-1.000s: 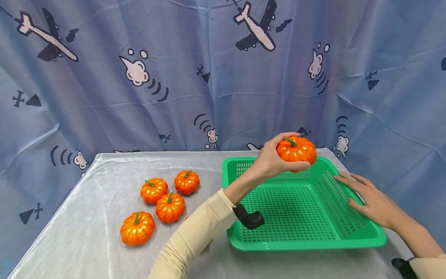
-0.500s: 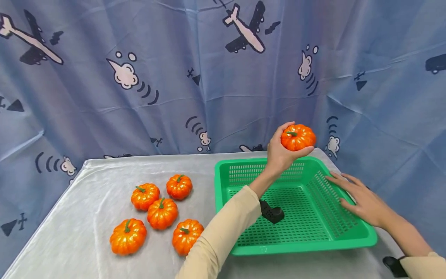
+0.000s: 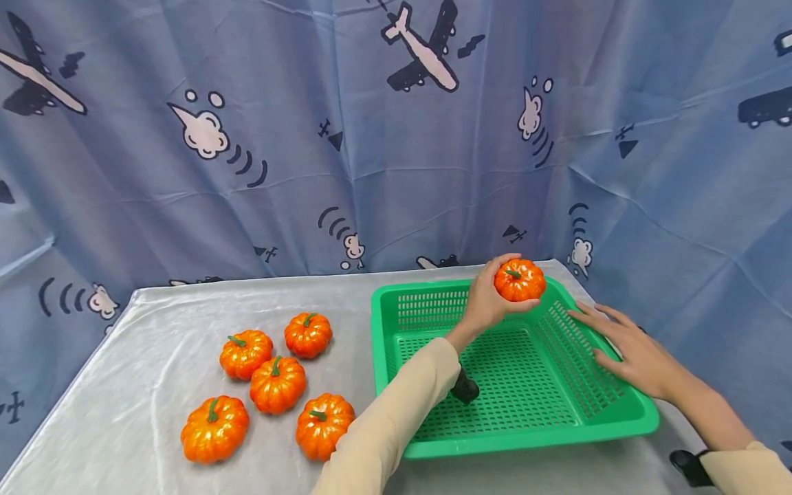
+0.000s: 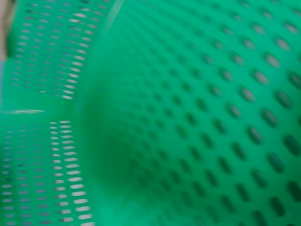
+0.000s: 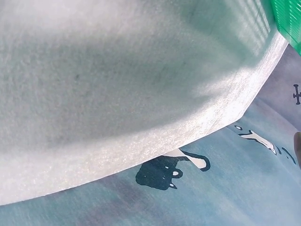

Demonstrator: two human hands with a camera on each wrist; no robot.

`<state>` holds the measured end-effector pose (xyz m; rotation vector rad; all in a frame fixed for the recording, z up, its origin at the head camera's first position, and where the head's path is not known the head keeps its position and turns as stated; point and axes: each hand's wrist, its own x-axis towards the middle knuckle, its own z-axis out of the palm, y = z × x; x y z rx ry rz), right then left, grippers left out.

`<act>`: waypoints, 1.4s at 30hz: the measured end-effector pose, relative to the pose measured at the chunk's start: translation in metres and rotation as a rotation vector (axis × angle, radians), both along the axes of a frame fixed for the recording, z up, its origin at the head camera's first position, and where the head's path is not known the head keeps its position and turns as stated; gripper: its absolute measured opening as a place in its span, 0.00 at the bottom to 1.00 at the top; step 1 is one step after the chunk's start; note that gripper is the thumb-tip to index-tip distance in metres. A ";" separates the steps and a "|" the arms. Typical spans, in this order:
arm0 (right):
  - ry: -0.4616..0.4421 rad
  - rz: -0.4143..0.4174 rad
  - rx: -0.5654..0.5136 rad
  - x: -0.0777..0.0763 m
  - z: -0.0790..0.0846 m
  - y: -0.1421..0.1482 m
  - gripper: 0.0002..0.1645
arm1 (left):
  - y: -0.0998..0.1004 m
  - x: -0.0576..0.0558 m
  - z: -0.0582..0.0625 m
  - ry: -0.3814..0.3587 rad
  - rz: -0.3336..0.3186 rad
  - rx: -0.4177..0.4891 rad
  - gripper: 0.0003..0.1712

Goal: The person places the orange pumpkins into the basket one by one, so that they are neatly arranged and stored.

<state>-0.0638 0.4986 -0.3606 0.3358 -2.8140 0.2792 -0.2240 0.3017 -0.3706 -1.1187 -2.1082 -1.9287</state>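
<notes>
My left hand [image 3: 485, 300] grips a small orange pumpkin [image 3: 521, 280] with a green stem, thumb below and fingers behind it. It is held over the far right part of a green plastic basket [image 3: 532, 442] with slotted walls and floor. My right hand [image 3: 640, 359] rests on the basket's right rim, its fingers extended along the wall. Filling the left wrist view is the basket's perforated floor [image 4: 197, 122], slightly blurred; the held pumpkin is out of that view. At the right wrist view's top corner, a piece of the basket's wall [image 5: 289, 19] shows.
Left of the basket, several more pumpkins lie on the white-covered table [image 3: 124, 385], among them one near pumpkin [image 3: 214, 430] and one beside my left sleeve [image 3: 324, 426]. A blue printed curtain [image 3: 297, 137] hangs behind the table and at its right side.
My left hand first rose with the pumpkin, then lowered it toward the basket's far right corner. The head view has turned slightly right. My right hand stays on the rim.
</notes>
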 end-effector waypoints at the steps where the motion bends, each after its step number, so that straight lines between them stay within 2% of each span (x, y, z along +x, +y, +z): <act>1: 0.000 0.002 -0.001 0.000 0.000 0.000 0.36 | 0.000 0.000 -0.004 0.000 -0.002 -0.018 0.40; 8: 0.006 0.004 0.005 -0.001 0.002 -0.002 0.36 | 0.008 0.002 -0.025 0.061 -0.007 -0.036 0.41; 10: 0.005 0.003 0.012 0.000 0.001 -0.002 0.36 | 0.009 0.004 -0.029 0.053 -0.011 -0.056 0.41; 15: 0.009 -0.003 0.013 0.001 0.000 -0.001 0.35 | 0.012 0.014 -0.039 0.063 -0.093 -0.132 0.41; 18: 0.015 -0.009 0.016 0.002 -0.001 0.000 0.35 | 0.016 0.018 -0.048 0.086 -0.120 -0.151 0.42; 25: 0.015 0.003 0.008 0.000 -0.002 0.001 0.36 | 0.018 0.026 -0.065 0.010 -0.054 -0.154 0.42; 29: 0.016 0.009 0.004 -0.001 -0.004 0.000 0.36 | 0.017 0.031 -0.072 -0.021 -0.066 -0.170 0.42; 33: 0.011 0.013 -0.007 -0.001 -0.006 -0.001 0.37 | 0.017 0.036 -0.077 -0.010 -0.067 -0.239 0.44; 36: 0.008 0.017 -0.013 -0.001 -0.005 -0.001 0.37 | 0.020 0.037 -0.079 0.034 -0.031 -0.313 0.45; 42: 0.007 0.020 -0.015 -0.002 -0.003 0.000 0.36 | 0.021 0.036 -0.074 0.057 0.016 -0.434 0.48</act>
